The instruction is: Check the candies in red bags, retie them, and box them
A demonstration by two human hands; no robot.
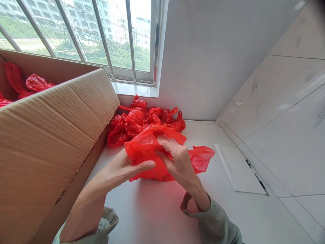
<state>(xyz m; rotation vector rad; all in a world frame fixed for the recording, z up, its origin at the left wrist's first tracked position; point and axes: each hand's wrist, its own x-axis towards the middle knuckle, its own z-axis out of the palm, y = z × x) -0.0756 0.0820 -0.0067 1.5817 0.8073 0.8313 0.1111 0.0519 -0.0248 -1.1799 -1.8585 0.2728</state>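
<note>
Both my hands hold one red plastic bag (149, 149) just above the white counter. My left hand (127, 167) grips its lower left side, thumb stretched across the front. My right hand (177, 159) pinches the bag's middle with fingers curled into the plastic; a loose end of the bag sticks out to the right. Behind the bag lies a pile of knotted red plastic bags (142, 122) against the wall under the window.
A large cardboard box (50, 135) stands at the left, with more red bags (27, 84) inside. A white sheet with a pen (241, 169) lies on the counter (157, 210) at the right. Tiled wall rises at the right, a barred window (101, 34) behind.
</note>
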